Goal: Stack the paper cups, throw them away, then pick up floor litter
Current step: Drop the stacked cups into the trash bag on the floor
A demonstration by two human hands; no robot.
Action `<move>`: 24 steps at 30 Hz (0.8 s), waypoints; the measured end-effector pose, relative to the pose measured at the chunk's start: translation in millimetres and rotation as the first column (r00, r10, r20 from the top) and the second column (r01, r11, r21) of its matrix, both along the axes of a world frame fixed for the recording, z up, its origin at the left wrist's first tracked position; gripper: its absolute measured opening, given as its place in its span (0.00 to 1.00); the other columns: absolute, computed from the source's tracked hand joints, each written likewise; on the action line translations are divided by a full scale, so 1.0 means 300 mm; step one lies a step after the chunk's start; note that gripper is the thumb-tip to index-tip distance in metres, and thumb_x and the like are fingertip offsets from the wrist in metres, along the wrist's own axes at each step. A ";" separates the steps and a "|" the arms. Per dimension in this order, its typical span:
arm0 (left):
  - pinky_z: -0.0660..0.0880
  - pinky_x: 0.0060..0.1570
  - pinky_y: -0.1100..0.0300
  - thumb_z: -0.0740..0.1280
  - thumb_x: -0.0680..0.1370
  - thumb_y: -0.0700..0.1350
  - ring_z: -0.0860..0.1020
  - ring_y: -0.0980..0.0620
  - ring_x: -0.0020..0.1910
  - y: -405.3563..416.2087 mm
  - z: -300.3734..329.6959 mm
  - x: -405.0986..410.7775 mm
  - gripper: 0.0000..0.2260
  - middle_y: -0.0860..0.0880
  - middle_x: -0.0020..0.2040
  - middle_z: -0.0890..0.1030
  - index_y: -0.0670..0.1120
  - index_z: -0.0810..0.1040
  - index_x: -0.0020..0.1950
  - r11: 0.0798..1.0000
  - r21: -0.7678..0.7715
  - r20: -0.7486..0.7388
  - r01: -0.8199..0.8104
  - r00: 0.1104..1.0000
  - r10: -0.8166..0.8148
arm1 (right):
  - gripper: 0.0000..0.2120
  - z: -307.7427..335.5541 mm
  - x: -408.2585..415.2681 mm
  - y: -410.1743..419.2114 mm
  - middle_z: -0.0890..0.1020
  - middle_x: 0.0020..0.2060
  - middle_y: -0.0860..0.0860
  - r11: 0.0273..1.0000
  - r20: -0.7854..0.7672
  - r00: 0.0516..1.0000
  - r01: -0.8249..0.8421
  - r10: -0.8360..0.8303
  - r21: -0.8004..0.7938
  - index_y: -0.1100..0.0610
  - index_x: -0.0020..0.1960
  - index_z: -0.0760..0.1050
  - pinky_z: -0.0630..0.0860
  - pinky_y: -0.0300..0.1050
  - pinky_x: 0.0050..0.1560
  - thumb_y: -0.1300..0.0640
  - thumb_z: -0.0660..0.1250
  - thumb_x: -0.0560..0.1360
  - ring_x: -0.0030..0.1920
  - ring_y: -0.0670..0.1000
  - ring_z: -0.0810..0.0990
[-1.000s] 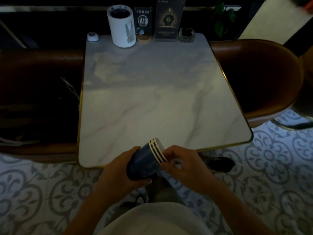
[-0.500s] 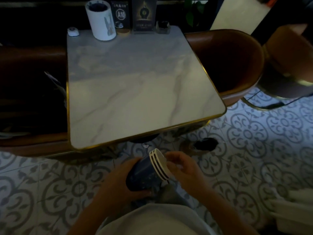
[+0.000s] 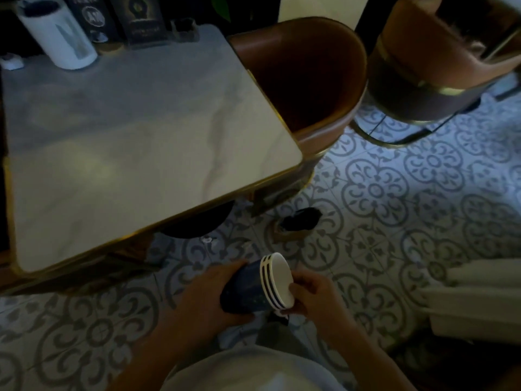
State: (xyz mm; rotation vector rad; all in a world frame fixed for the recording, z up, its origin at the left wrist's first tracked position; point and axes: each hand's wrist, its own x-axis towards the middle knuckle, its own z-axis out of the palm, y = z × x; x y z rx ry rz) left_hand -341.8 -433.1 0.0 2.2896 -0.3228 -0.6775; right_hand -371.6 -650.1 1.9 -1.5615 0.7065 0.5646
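Note:
A nested stack of dark blue paper cups (image 3: 253,286) with white rims lies tilted on its side between my hands, its mouth facing right. My left hand (image 3: 208,303) wraps around the blue body of the stack. My right hand (image 3: 313,294) pinches the white rims at the mouth. Both hands hover over the patterned floor, in front of the table's near edge. A dark crumpled piece of litter (image 3: 300,221) lies on the floor tiles beyond the cups, near the table's right corner. A small pale scrap (image 3: 207,239) lies on the floor under the table edge.
The marble table (image 3: 135,153) with a gold rim fills the upper left; a white cylinder (image 3: 56,35), sign stands (image 3: 141,21) and small items stand at its far edge. Two brown chairs (image 3: 307,77) stand at right. A pale bin-like object (image 3: 476,303) is at the right edge.
The view has swung right and down, so the table has slid left and more floor shows. The hands keep their hold on the stack, now off the table and over the floor.

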 end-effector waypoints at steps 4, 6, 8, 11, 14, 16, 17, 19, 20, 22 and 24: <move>0.63 0.65 0.64 0.77 0.63 0.57 0.69 0.55 0.67 -0.252 -0.014 0.030 0.41 0.57 0.68 0.69 0.55 0.63 0.72 1.000 0.013 0.025 0.010 1.000 -0.010 | 0.09 0.000 -0.008 -0.218 0.84 0.46 0.54 0.999 0.000 0.999 0.048 -0.048 -0.019 0.55 0.54 0.77 0.82 0.44 0.38 0.64 0.64 0.77 0.40 0.51 0.86; 0.62 0.64 0.65 0.76 0.64 0.58 0.69 0.54 0.68 -0.350 -0.029 0.041 0.41 0.54 0.70 0.69 0.55 0.62 0.73 0.998 0.046 0.068 0.032 0.997 -0.036 | 0.09 -0.001 -0.005 -0.309 0.83 0.46 0.53 0.998 -0.001 0.998 0.068 -0.068 -0.011 0.55 0.54 0.76 0.82 0.42 0.37 0.64 0.64 0.76 0.39 0.49 0.86; 0.64 0.68 0.60 0.74 0.64 0.60 0.67 0.54 0.70 -0.404 -0.040 0.052 0.41 0.54 0.73 0.66 0.54 0.61 0.73 0.998 0.055 0.062 0.031 0.997 -0.034 | 0.09 -0.007 0.008 -0.374 0.83 0.46 0.52 0.996 0.027 0.996 0.088 -0.088 -0.015 0.53 0.52 0.77 0.81 0.40 0.37 0.65 0.65 0.76 0.39 0.49 0.86; 0.70 0.66 0.57 0.73 0.67 0.57 0.67 0.58 0.69 -0.452 -0.047 0.095 0.35 0.56 0.71 0.67 0.55 0.64 0.72 1.000 0.002 0.054 -0.018 0.998 0.018 | 0.09 -0.020 0.045 -0.443 0.83 0.45 0.50 0.993 0.038 0.992 0.119 -0.119 -0.013 0.53 0.52 0.77 0.81 0.38 0.37 0.65 0.66 0.75 0.40 0.49 0.86; 0.73 0.50 0.72 0.72 0.72 0.52 0.72 0.70 0.58 -0.481 -0.037 0.142 0.23 0.67 0.59 0.72 0.64 0.68 0.63 0.990 -0.075 0.008 -0.122 0.992 0.123 | 0.10 -0.048 0.099 -0.469 0.82 0.50 0.53 0.994 0.034 0.993 0.111 -0.111 -0.019 0.55 0.55 0.76 0.83 0.43 0.41 0.64 0.66 0.75 0.43 0.50 0.85; 0.76 0.46 0.72 0.69 0.74 0.53 0.75 0.70 0.53 -0.499 -0.058 0.181 0.15 0.66 0.54 0.76 0.63 0.71 0.59 0.974 -0.109 -0.087 -0.198 0.978 0.190 | 0.11 -0.074 0.146 -0.476 0.81 0.50 0.53 0.995 0.035 0.996 0.089 -0.088 -0.051 0.56 0.56 0.76 0.83 0.45 0.42 0.64 0.66 0.74 0.44 0.51 0.85; 0.78 0.47 0.68 0.68 0.74 0.54 0.77 0.68 0.52 -0.508 -0.076 0.202 0.11 0.63 0.52 0.79 0.61 0.74 0.57 0.960 -0.137 -0.142 -0.246 0.964 0.227 | 0.11 -0.087 0.172 -0.478 0.81 0.49 0.53 0.995 0.033 0.997 0.075 -0.073 -0.071 0.56 0.56 0.76 0.83 0.45 0.42 0.64 0.67 0.74 0.43 0.50 0.85; 0.80 0.49 0.58 0.68 0.74 0.54 0.80 0.60 0.51 -0.529 -0.113 0.248 0.09 0.57 0.49 0.82 0.57 0.78 0.53 0.906 -0.195 -0.288 -0.376 0.905 0.314 | 0.11 -0.104 0.222 -0.475 0.81 0.48 0.51 0.992 0.039 0.999 0.040 -0.035 -0.121 0.55 0.55 0.75 0.83 0.45 0.43 0.63 0.67 0.74 0.42 0.49 0.85; 0.81 0.48 0.57 0.69 0.74 0.52 0.81 0.57 0.50 -0.541 -0.129 0.278 0.07 0.54 0.48 0.83 0.55 0.79 0.52 0.875 -0.203 -0.362 -0.439 0.864 0.350 | 0.10 -0.115 0.250 -0.475 0.81 0.48 0.50 0.988 0.042 0.999 0.021 -0.015 -0.152 0.55 0.55 0.75 0.83 0.44 0.42 0.63 0.67 0.74 0.42 0.48 0.85; 0.81 0.43 0.60 0.71 0.74 0.46 0.82 0.52 0.48 -0.563 -0.167 0.344 0.05 0.51 0.45 0.83 0.50 0.79 0.49 0.843 -0.197 -0.449 -0.500 0.810 0.376 | 0.09 -0.140 0.311 -0.471 0.81 0.47 0.49 0.974 0.026 1.000 -0.011 0.017 -0.226 0.54 0.53 0.75 0.83 0.42 0.42 0.63 0.67 0.74 0.41 0.47 0.84; 0.79 0.40 0.62 0.73 0.72 0.44 0.82 0.52 0.46 -0.580 -0.206 0.397 0.06 0.52 0.43 0.82 0.49 0.78 0.46 0.846 -0.161 -0.464 -0.509 0.795 0.390 | 0.09 -0.162 0.362 -0.470 0.81 0.47 0.50 0.955 0.005 0.999 -0.033 0.036 -0.294 0.53 0.52 0.75 0.83 0.45 0.44 0.62 0.67 0.74 0.42 0.47 0.83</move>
